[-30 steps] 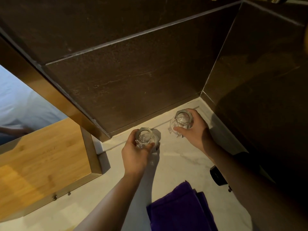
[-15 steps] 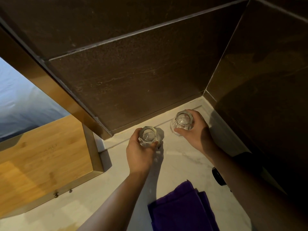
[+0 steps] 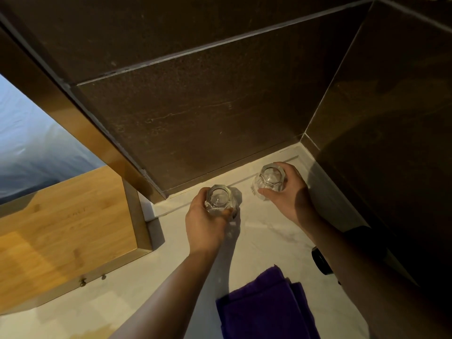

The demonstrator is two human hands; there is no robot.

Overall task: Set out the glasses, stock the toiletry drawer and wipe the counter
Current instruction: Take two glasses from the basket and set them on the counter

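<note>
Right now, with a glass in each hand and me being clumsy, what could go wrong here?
1. The left glass and right glass stand close together; a nudge inward could knock them.
2. The right hand is boxed into the wall corner; pulling out fast might tip its glass.

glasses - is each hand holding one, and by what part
Yes. The left hand grips the left glass around its side; the right hand grips the right glass likewise.
</note>
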